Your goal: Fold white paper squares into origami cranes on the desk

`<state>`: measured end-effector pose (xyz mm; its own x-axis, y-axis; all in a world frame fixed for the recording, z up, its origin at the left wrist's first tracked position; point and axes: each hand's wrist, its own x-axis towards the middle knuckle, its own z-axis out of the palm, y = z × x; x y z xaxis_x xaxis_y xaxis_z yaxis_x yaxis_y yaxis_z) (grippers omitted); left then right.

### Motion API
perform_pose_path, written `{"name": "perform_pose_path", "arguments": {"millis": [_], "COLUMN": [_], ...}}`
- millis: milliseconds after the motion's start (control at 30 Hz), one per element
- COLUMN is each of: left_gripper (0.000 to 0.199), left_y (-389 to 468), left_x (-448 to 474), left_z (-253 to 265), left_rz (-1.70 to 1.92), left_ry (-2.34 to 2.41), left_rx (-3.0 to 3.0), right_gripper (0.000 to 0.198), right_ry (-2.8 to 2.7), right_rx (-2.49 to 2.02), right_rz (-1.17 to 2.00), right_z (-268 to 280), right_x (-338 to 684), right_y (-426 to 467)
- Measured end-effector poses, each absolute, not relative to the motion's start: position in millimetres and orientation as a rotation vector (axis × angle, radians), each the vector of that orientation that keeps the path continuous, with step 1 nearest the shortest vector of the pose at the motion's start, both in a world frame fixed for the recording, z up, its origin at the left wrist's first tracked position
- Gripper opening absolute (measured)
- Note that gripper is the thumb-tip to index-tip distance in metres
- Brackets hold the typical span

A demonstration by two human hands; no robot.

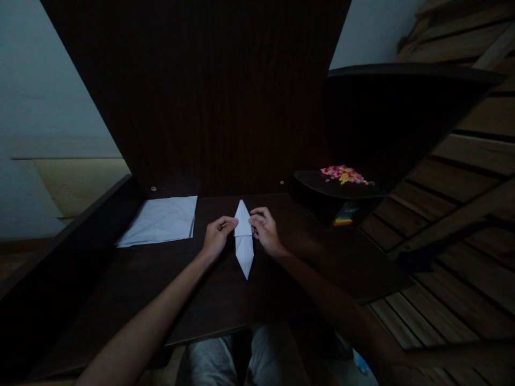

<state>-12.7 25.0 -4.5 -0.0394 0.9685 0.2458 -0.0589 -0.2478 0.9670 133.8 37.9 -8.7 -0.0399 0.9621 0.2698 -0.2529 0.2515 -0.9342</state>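
- Done: the paper is already folded into a long, narrow shape, pointed at both ends, with a crease running along its length and a band-like edge crossing its middle.
- Place: it lies in the middle of the worktop, between the two hands, one point towards the person and one away.
- Left hand: its grip is closed in a pinch on the left edge, above the crossing edge.
- Right hand: its grip holds the opposite edge, thumb on top, fingers curled at the side.
- Left to do, as far as it shows: the shape looks flat, not opened out; how many folds remain I cannot tell.
- Unworked: the sheets lie flat, well apart from the left hand.
- Untouched: colourful bits sit on the shelf.
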Motion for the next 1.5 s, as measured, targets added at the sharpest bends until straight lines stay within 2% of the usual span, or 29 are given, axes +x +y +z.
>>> {"name": "perform_pose_path", "arguments": {"millis": [267,467,600,767,933,1100,1300,1500], "left_gripper": [0.024,0.029,0.033,0.021,0.024,0.024,0.019,0.016], "left_y": [27.3,29.8,29.4,27.1,24.3,20.6,18.6,16.3], "left_x": [-13.9,-14.4,-13.5,-14.2,-13.8,-12.2,-13.5,-12.4], "left_z": [-7.5,-10.0,-8.7,-6.2,-5.5,-4.8,-5.5,-4.8], "left_rz": [1.561,1.618,1.654,1.665,1.578,1.542,1.698,1.767], "left_ry": [1.121,1.151,1.095,1.15,1.128,1.141,1.201,1.249], "left_rx": [1.218,1.232,1.249,1.402,1.47,1.532,1.796,1.917], "right_gripper": [0.04,0.04,0.033,0.026,0.019,0.02,0.036,0.028], "right_ry": [-1.328,-1.376,-1.371,-1.371,-1.435,-1.422,-1.36,-1.418], "right_rx": [-0.759,-0.704,-0.718,-0.736,-0.769,-0.781,-0.744,-0.753], "right_rz": [1.244,1.266,1.198,1.135,1.021,0.971,1.008,0.952], "right_z": [-12.3,-11.5,-11.5,-12.6,-11.8,-12.9,-14.9,-15.3], "right_x": [135.0,133.5,135.0,136.3,137.8,136.7,135.0,134.1], "right_y": [39.4,37.2,37.7,39.3,39.2,39.0,37.5,31.7]}}
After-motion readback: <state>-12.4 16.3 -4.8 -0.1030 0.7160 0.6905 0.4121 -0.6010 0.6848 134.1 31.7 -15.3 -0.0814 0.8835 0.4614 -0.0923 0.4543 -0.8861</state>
